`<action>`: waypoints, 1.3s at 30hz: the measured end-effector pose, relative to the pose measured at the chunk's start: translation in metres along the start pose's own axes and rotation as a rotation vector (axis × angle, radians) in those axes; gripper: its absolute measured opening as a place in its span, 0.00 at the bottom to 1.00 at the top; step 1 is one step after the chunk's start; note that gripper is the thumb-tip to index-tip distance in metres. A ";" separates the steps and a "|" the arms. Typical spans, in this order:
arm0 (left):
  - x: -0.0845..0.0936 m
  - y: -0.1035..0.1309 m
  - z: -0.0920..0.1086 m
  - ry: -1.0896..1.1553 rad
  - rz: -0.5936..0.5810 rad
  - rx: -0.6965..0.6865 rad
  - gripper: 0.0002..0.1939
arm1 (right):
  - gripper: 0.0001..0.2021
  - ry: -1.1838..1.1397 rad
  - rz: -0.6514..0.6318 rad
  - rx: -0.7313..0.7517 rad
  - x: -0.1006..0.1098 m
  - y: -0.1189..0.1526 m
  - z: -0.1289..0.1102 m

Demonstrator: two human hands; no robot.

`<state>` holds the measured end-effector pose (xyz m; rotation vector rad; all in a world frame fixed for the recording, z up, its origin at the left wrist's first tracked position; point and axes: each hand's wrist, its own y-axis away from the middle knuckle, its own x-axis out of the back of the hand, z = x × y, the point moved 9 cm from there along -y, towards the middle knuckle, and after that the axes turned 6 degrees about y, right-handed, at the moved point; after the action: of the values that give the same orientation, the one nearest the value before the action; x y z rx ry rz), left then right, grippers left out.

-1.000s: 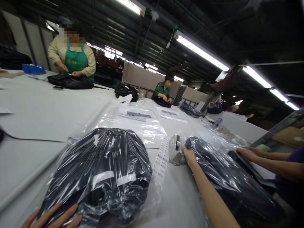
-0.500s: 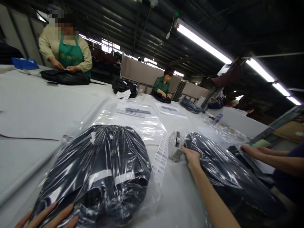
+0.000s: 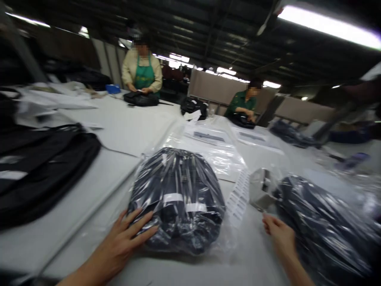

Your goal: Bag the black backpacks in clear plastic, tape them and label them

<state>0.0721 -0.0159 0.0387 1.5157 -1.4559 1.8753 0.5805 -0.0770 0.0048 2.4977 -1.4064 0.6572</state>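
A dark backpack in a clear plastic bag (image 3: 178,198) lies on the white table in front of me. My left hand (image 3: 126,236) rests on its lower left side with the fingers spread. To the right, my right hand (image 3: 276,230) is just below a grey tape dispenser (image 3: 262,188), its fingers closed together; whatever they hold, if anything, is too small to make out. A sheet of printed labels (image 3: 238,196) lies between the bagged backpack and the dispenser. Another bagged dark item (image 3: 324,222) is at the right.
A black bag (image 3: 44,171) lies at the left. Flat clear plastic bags (image 3: 208,145) are beyond the backpack. Across the table (image 3: 133,131) stand a person in a green apron (image 3: 145,75) and a person in dark green (image 3: 242,104), each handling a black bag.
The view has swung left, bringing the black bag in. My right hand has come away from the tape dispenser toward me. My left hand shows more fully on the plastic.
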 end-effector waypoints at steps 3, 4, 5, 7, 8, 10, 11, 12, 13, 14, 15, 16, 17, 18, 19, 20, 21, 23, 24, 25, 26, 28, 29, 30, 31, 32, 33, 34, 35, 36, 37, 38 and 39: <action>0.002 -0.002 -0.002 -0.012 -0.106 0.084 0.27 | 0.20 0.215 -0.226 0.268 -0.027 0.025 -0.080; 0.002 -0.001 -0.003 0.000 -0.124 0.111 0.27 | 0.20 0.230 -0.347 0.403 -0.043 0.044 -0.116; 0.002 -0.001 -0.003 0.016 -0.136 0.131 0.27 | 0.17 0.227 -0.520 0.556 -0.062 0.072 -0.153; 0.002 0.000 -0.002 0.060 -0.149 0.161 0.29 | 0.12 0.214 -0.928 0.852 -0.098 0.147 -0.218; 0.002 0.001 -0.001 0.083 -0.154 0.170 0.30 | 0.11 0.200 -1.129 0.958 -0.112 0.186 -0.241; 0.001 0.001 -0.001 0.124 -0.163 0.186 0.32 | 0.10 0.177 -1.468 1.130 -0.134 0.251 -0.273; 0.000 0.002 -0.001 0.139 -0.168 0.194 0.34 | 0.10 0.165 -1.594 1.195 -0.144 0.274 -0.283; -0.001 0.002 -0.001 0.152 -0.171 0.200 0.35 | 0.09 0.162 -1.681 1.255 -0.154 0.292 -0.289; -0.001 0.002 -0.001 0.162 -0.175 0.207 0.37 | 0.09 0.172 -1.733 1.312 -0.166 0.304 -0.292; -0.001 0.002 -0.001 0.172 -0.176 0.214 0.38 | 0.09 0.199 -1.754 1.370 -0.178 0.313 -0.293; -0.001 0.002 -0.002 0.179 -0.173 0.219 0.38 | 0.09 0.245 -1.750 1.430 -0.192 0.319 -0.291; -0.001 0.002 -0.001 0.187 -0.169 0.221 0.38 | 0.10 0.309 -1.722 1.492 -0.206 0.323 -0.288; -0.001 0.002 -0.001 0.193 -0.166 0.223 0.38 | 0.10 0.388 -1.677 1.554 -0.219 0.326 -0.284; -0.001 0.001 -0.001 0.200 -0.167 0.224 0.37 | 0.10 0.478 -1.632 1.616 -0.232 0.329 -0.279; -0.001 0.001 -0.001 0.208 -0.168 0.225 0.36 | 0.10 0.570 -1.584 1.675 -0.243 0.333 -0.273; -0.001 0.001 -0.001 0.219 -0.169 0.228 0.35 | 0.10 0.659 -1.534 1.732 -0.252 0.336 -0.267; -0.001 0.000 -0.001 0.233 -0.171 0.233 0.34 | 0.09 0.739 -1.484 1.783 -0.259 0.340 -0.262; -0.001 0.000 -0.002 0.263 -0.160 0.248 0.32 | 0.06 0.840 -1.404 1.850 -0.269 0.346 -0.255; 0.000 0.000 -0.002 0.278 -0.155 0.254 0.31 | 0.05 0.854 -1.367 1.857 -0.273 0.347 -0.253; -0.001 0.001 -0.002 0.290 -0.152 0.259 0.30 | 0.05 0.848 -1.327 1.848 -0.278 0.347 -0.254; -0.001 0.001 -0.002 0.300 -0.150 0.261 0.30 | 0.05 0.833 -1.288 1.825 -0.282 0.345 -0.254; -0.001 0.002 -0.002 0.306 -0.145 0.262 0.31 | 0.11 0.809 -1.208 1.756 -0.295 0.333 -0.256; -0.002 0.002 -0.002 0.304 -0.142 0.259 0.32 | 0.13 0.807 -1.182 1.719 -0.303 0.324 -0.257; -0.002 0.003 -0.002 0.300 -0.138 0.256 0.33 | 0.16 0.811 -1.178 1.683 -0.310 0.315 -0.257; -0.002 0.003 -0.001 0.295 -0.132 0.253 0.34 | 0.17 0.817 -1.192 1.650 -0.316 0.306 -0.256; -0.002 0.002 -0.001 0.292 -0.127 0.249 0.35 | 0.17 0.820 -1.205 1.616 -0.320 0.296 -0.258; -0.002 0.002 -0.001 0.288 -0.121 0.246 0.36 | 0.17 0.808 -1.195 1.582 -0.320 0.286 -0.263; -0.001 0.002 -0.001 0.285 -0.111 0.245 0.36 | 0.16 0.780 -1.155 1.544 -0.315 0.276 -0.270; 0.000 0.002 -0.002 0.281 -0.094 0.251 0.36 | 0.15 0.731 -1.095 1.501 -0.307 0.266 -0.279; 0.002 0.002 -0.002 0.277 -0.075 0.255 0.35 | 0.15 0.666 -1.036 1.452 -0.294 0.260 -0.286; 0.004 0.002 -0.003 0.275 -0.060 0.252 0.35 | 0.16 0.589 -1.004 1.403 -0.279 0.257 -0.289; 0.006 0.002 -0.004 0.274 -0.049 0.252 0.34 | 0.15 0.512 -1.017 1.358 -0.265 0.260 -0.286; 0.007 0.001 -0.005 0.277 -0.041 0.251 0.33 | 0.15 0.443 -1.071 1.324 -0.255 0.269 -0.277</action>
<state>0.0658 -0.0149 0.0445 1.3073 -1.0932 2.2059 0.1604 0.0801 0.1173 2.8769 0.8952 1.9794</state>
